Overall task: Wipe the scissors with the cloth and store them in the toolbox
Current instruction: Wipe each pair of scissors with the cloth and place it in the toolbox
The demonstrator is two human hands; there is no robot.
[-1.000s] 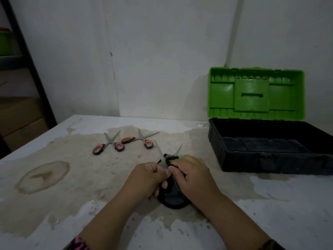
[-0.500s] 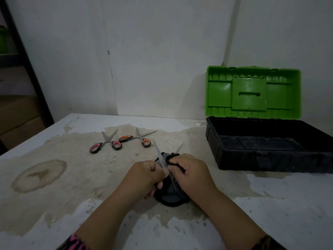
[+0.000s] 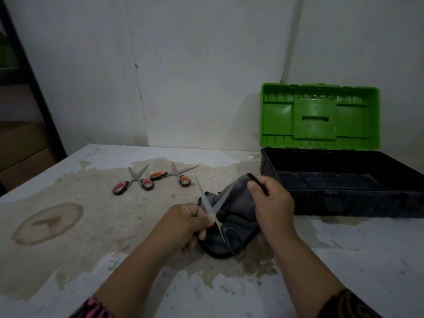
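My left hand (image 3: 183,222) grips a pair of scissors (image 3: 207,205) near the pivot, blades spread open and pointing up and away. My right hand (image 3: 271,203) pinches a dark grey cloth (image 3: 234,216) by its upper edge and lifts it behind the right blade; the rest of the cloth lies on the table under the scissors. The toolbox (image 3: 344,187) stands open at the right, black base and green lid (image 3: 319,115) upright against the wall. Two more scissors lie on the table beyond my hands: a pink-handled pair (image 3: 134,183) and an orange-handled pair (image 3: 174,175).
The white table (image 3: 355,260) has large brown stains across its left and middle. A dark shelf post (image 3: 34,88) and cardboard boxes (image 3: 20,148) stand at the far left. A white wall closes the back.
My right hand has moved up and to the right, pulling the cloth's edge up along the blade. The scissors' blades show more fully above my left hand.
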